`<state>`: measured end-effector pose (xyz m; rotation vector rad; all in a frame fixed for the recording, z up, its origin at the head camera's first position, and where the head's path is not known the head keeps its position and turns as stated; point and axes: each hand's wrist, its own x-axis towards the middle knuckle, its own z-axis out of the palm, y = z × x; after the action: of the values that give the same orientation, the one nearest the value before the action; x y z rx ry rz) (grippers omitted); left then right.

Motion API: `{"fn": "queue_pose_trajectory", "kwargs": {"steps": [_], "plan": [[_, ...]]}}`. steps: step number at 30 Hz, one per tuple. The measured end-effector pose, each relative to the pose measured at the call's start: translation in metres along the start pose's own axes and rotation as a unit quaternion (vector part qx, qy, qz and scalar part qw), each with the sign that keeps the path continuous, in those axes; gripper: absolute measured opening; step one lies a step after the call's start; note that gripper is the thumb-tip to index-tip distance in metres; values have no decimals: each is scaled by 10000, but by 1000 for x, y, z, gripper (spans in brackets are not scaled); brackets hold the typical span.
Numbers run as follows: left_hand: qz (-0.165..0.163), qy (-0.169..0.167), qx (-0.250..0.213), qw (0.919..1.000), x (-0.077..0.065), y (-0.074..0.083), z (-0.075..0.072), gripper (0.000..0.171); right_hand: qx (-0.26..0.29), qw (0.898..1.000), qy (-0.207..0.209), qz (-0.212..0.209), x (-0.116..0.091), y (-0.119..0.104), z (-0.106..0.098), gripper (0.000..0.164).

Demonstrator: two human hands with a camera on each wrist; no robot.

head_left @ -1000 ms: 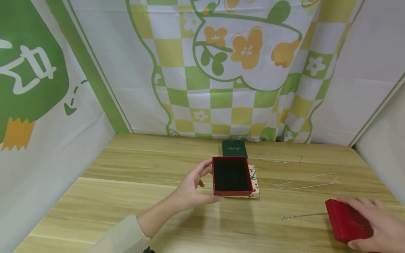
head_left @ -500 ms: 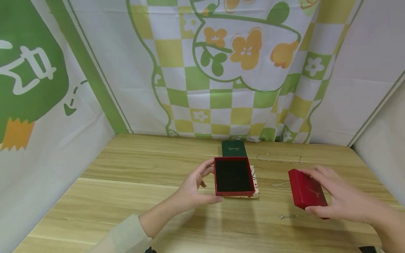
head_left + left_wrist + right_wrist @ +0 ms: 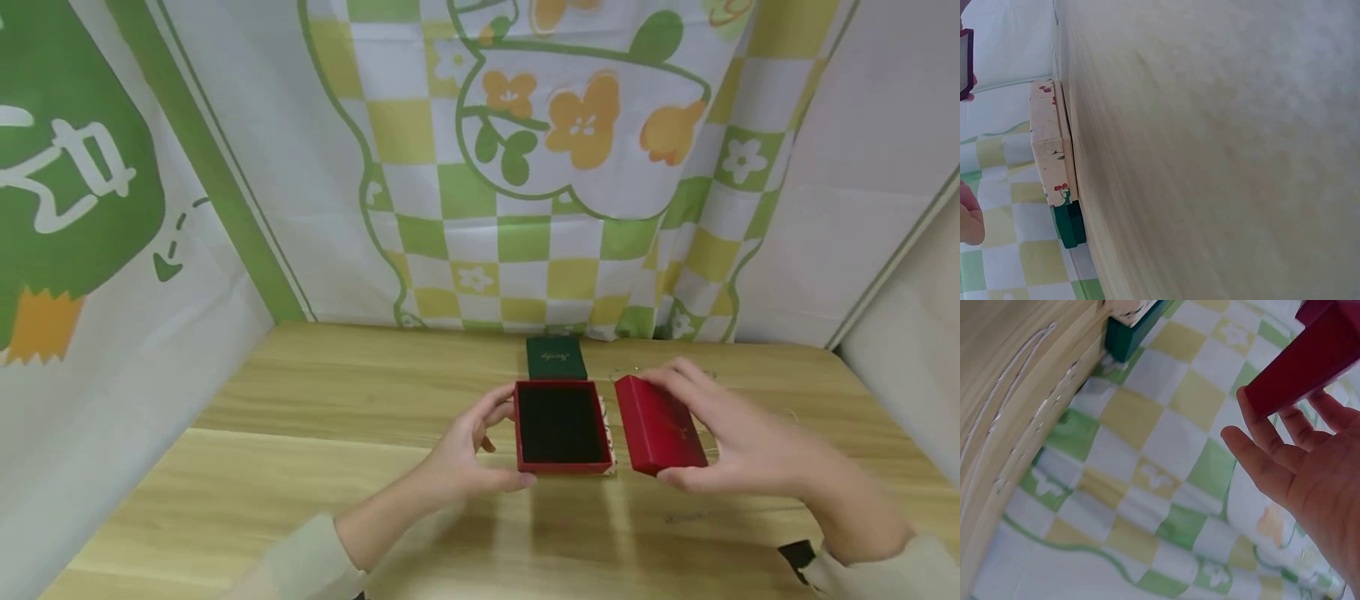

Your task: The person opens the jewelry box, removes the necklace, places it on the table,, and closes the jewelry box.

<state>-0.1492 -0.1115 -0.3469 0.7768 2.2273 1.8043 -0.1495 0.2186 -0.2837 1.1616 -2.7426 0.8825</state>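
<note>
My left hand (image 3: 465, 458) holds an open red jewelry box base (image 3: 517, 429) by its left side, thumb at the front corner. A black insert (image 3: 564, 425) fills it. Just to its right, my right hand (image 3: 750, 437) grips the red box lid (image 3: 660, 427) between thumb and fingers, tilted, gold lettering on its top. A small gap separates lid and base. In the right wrist view, the lid (image 3: 1310, 362) sits against the fingertips. Both pieces are raised above the table.
Behind the base lie a floral-printed box (image 3: 1050, 144) and a dark green box (image 3: 556, 358). Silver necklaces (image 3: 1000, 412) lie on the wooden table (image 3: 300, 400), partly hidden by my right arm in the head view. A checkered curtain (image 3: 525, 242) hangs at the back.
My right hand has carried the red lid from the table's right side leftward and up, beside the base. My left hand with the base has shifted slightly right.
</note>
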Motion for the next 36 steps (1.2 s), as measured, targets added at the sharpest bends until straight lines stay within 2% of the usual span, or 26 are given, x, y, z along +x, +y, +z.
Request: {"fn": "queue_pose_trajectory", "kwargs": {"steps": [5,11,22,36], "plan": [[-3,0,93,10000,-1,-1,2,91,178,9993,-173,-284,14,-10,6,74],[58,37,134,9999,0,-1,3,88,189,9989,-177,-382,26,-18,10,74],[93,-68,131,9998,2,0,6,87,-637,9962,181,-568,37,-30,17,80],[61,-154,244,9996,3,2,10,87,-1061,9925,317,-515,44,-42,28,84]]}}
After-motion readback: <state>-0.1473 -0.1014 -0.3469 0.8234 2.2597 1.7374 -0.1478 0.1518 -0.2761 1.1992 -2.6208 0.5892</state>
